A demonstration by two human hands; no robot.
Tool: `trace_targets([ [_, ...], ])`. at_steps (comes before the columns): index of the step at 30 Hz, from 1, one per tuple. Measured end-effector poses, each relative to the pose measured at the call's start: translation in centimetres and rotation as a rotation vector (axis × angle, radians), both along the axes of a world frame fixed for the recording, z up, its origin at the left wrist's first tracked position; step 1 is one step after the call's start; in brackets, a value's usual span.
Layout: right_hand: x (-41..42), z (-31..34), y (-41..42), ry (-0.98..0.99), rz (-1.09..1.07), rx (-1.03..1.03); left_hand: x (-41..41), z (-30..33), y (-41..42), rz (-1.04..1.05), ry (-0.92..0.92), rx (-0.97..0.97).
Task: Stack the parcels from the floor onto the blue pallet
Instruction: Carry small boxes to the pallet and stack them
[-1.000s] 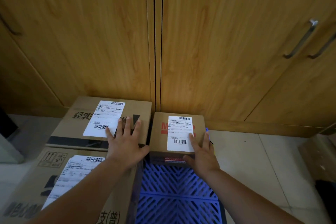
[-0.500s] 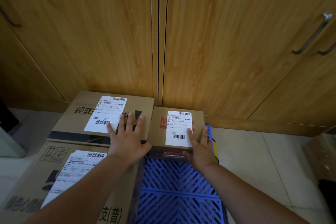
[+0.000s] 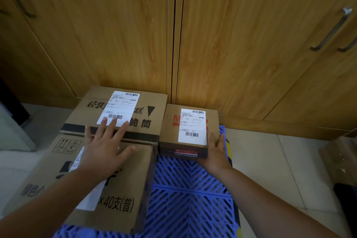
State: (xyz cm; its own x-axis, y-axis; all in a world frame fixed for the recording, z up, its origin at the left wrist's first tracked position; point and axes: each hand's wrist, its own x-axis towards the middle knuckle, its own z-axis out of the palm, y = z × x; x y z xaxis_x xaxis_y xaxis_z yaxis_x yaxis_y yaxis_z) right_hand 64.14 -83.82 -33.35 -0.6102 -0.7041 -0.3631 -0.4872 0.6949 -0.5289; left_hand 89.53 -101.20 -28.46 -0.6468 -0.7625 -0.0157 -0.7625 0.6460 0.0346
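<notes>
Right now the small parcel (image 3: 190, 128) sits at the far end of the blue pallet (image 3: 190, 197), close to the wooden cupboard doors (image 3: 251, 44). The right hand (image 3: 215, 152) cups its near right corner, fingers up the right side, so that hand is nearest. The left hand (image 3: 105, 148) lies flat, fingers spread, across the seam between the far large parcel (image 3: 123, 110) and the near large parcel (image 3: 108, 189), holding nothing. Both large parcels stand left of the small one, just beside it.
</notes>
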Motion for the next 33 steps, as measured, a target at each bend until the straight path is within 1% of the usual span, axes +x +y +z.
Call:
trace_targets([
  [4, 0.2, 0.0, -0.1, -0.018, -0.015, 0.001, 2.0, -0.7, 1.0, -0.029, -0.066, 0.057],
  [7, 0.2, 0.1, -0.2, -0.008, -0.008, -0.008, 1.9, -1.1, 0.9, -0.022, -0.056, 0.096],
  [20, -0.5, 0.8, -0.1, -0.040, 0.048, 0.093, 2.2, -0.9, 0.9, -0.050, -0.057, 0.097],
  [24, -0.9, 1.4, 0.3, -0.068, 0.065, 0.090, 2.0, -0.6, 0.9, -0.041, -0.059, 0.113],
  [27, -1.6, 2.1, 1.1, -0.049, 0.036, 0.046, 0.7, 0.4, 1.3, -0.032, 0.028, 0.130],
  [29, -2.2, 2.5, 1.7, -0.005, 0.033, 0.045, -1.3, 1.2, 2.0, -0.066, 0.072, 0.120],
  [33, -3.3, 3.1, 2.7, 0.067, 0.036, 0.033, -6.6, 1.8, 4.2, -0.175, 0.083, 0.105],
])
